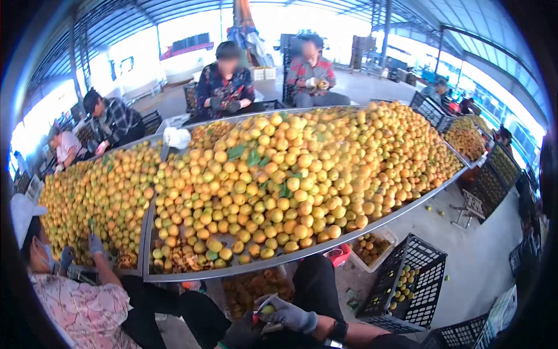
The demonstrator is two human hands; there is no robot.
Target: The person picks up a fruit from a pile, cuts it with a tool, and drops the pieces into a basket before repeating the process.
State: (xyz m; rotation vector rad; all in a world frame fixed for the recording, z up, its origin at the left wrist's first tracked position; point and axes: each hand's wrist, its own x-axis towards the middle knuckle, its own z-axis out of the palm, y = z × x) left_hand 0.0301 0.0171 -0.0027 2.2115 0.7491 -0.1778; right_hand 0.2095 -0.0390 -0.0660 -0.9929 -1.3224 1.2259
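Gloved fingers are curled round a small greenish fruit (pixel 268 309) on the right hand (pixel 286 314), so pretty narrow, with a dark band (pixel 337 332) on the wrist behind them. The left hand (pixel 243 333), in a darker glove, is right beside it, a bit lower, with a small red item (pixel 255 319) at its fingers; it's too small and dim to tell what that is or how tightly they're closed. Just ahead of both sets of fingers there's a fruit-filled container (pixel 256 289) partly under the metal-edged table (pixel 349 237), and the table itself is heaped with orange-yellow fruit (pixel 279 192) plus a few green leaves (pixel 253 157). Off to the right of the fingers sits a black crate (pixel 427 285) with some fruit in the bottom, and a pale crate (pixel 388 263) nearer the table. Over to the left, a co-worker in a pink patterned top (pixel 81 308) has gloved hands at the heap, and more people sit across the table.
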